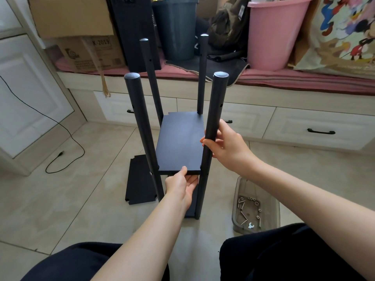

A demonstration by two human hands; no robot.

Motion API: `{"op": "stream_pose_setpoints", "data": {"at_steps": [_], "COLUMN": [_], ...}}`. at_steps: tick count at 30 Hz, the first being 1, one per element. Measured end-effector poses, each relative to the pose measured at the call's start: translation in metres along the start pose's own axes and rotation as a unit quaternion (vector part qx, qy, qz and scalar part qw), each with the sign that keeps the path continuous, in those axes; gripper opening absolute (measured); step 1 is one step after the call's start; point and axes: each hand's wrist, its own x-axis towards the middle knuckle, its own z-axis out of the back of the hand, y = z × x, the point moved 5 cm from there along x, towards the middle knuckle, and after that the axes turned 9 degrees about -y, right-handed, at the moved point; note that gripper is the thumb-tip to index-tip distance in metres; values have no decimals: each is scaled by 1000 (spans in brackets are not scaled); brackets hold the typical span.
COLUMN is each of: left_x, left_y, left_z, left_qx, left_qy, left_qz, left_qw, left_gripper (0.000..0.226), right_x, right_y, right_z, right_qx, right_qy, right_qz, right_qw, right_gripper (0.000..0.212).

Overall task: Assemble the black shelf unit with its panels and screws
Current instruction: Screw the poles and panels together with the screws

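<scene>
The left hand (183, 186) supports the near edge of the panel (180, 142) from below, thumb on top, pinching it. The right hand (224, 145) grasps the near right post (213, 126). Unscrewed, the panel may slip down if support lapses. Screws (248, 209) lie in the right-hand tray (275, 209).

The shelf panel (179, 142) and its four poles (215, 110) are matte black. Behind them stand a pink bucket (272, 35), brown cardboard boxes (71, 17) and a cartoon-print bag (343, 31); below, beige floor tiles (81, 199).
</scene>
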Motion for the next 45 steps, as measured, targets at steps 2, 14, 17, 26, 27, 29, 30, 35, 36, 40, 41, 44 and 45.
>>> {"op": "stream_pose_setpoints", "data": {"at_steps": [2,14,17,26,27,29,30,35,36,40,41,44,45], "left_x": [-1,-17,-25,-4,-1,4,5,4,3,3,2,0,0], "left_y": [1,-17,-42,-24,-21,-17,-15,-9,-9,-7,-7,-8,-8], "left_z": [0,6,1,-18,-20,-23,-23,-22,-22,-22,-22,-23,-23], "left_qx": [8,368,597,756,761,762,761,739,735,734,733,729,730], "left_qy": [4,-16,-61,91,95,90,81,51,51,48,46,46,46], "left_qz": [2,-121,-390,-559,-554,-545,-546,-581,-585,-588,-590,-593,-590], "left_qw": [1000,922,699,327,324,337,342,338,339,336,335,340,341], "left_gripper": [28,15,23,92,96,100,99,78,75,73,73,74,74], "right_x": [0,-1,-1,0,0,0,0,2,2,4,4,5,6], "right_y": [-2,-1,-2,-3,-3,-4,-3,-3,-3,-5,-7,-11,-12], "right_z": [2,2,1,1,1,2,2,2,2,4,5,9,11], "right_qx": [8,15,16,19,20,25,30,49,50,74,85,110,108], "right_qy": [-5,-5,-2,-1,0,1,1,5,6,20,27,61,71], "right_qz": [-5,-3,-6,2,3,4,4,-2,0,-15,-27,-51,-49], "right_qw": [1000,1000,1000,1000,1000,1000,1000,999,999,997,996,991,990], "right_gripper": [19,18,18,19,19,21,21,20,20,22,24,30,33]}}
